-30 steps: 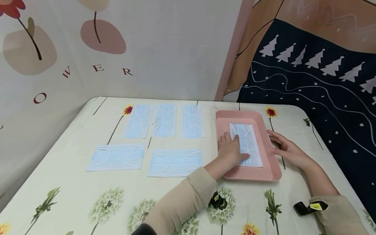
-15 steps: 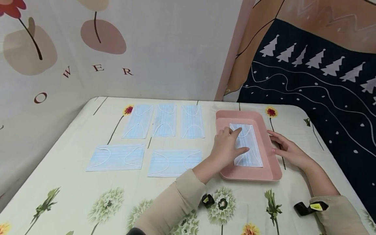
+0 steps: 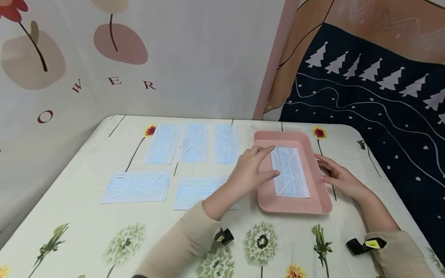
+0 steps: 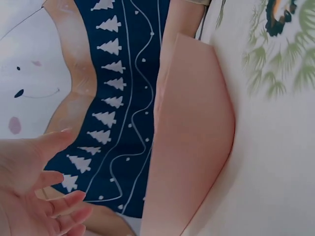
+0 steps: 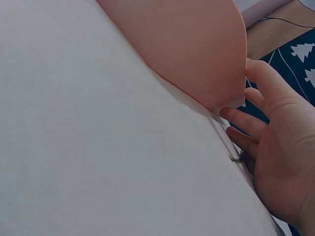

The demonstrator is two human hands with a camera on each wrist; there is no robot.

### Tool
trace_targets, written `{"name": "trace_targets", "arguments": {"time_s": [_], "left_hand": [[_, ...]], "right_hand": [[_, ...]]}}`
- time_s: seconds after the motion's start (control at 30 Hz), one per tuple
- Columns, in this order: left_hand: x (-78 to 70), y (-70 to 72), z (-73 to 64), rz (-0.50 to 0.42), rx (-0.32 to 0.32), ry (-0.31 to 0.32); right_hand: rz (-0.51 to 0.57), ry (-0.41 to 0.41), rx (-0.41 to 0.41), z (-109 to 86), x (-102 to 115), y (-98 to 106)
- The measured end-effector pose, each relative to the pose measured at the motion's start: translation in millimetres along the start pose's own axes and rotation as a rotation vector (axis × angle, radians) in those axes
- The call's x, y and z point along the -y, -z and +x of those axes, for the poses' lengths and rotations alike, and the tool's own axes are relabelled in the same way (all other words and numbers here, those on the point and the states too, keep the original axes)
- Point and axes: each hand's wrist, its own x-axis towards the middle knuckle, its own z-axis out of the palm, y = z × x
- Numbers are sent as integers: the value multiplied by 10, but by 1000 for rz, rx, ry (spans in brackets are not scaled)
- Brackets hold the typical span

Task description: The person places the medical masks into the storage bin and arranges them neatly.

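Observation:
One pale blue face mask [image 3: 292, 173] lies lengthwise, front to back, inside a pink tray [image 3: 295, 206], its white ear loops on top. Over the tray's left side my left hand [image 3: 252, 170] hovers with thumb and fingers spread, holding nothing; in the left wrist view that hand [image 4: 39, 191] is apart from the tray wall [image 4: 192, 128]. My right hand [image 3: 342, 177] rests against the tray's right edge, fingers extended. The right wrist view shows the right hand [image 5: 280, 132] with its fingertips at the tray's outer wall [image 5: 192, 44].
Left of the tray lie more masks: three upright in a back row, such as the middle mask [image 3: 193, 143], and two sideways in front, the left mask [image 3: 136, 187] and a partly covered mask [image 3: 191, 193]. A flower-print cloth [image 3: 87, 216] covers the table.
My left hand has lifted off the mask in the tray and moved left and back toward me, leaving that mask uncovered. The right hand stays at the tray's edge.

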Motion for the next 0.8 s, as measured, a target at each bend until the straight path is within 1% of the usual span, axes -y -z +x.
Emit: {"name": "trace_targets", "arguments": {"time_s": [0.17, 0.33, 0.53, 0.67, 0.8], "left_hand": [[93, 170, -120, -60, 3, -58], [218, 331, -243, -103, 26, -104], [412, 511, -381, -157, 101, -115], [556, 617, -457, -204, 168, -112], [718, 700, -516, -227, 233, -107]], "right_hand": [[8, 11, 1, 4, -6, 0], [6, 4, -1, 4, -17, 0], [1, -16, -7, 5, -9, -4], [3, -24, -11, 6, 5, -10], [12, -21, -12, 1, 19, -23]]}}
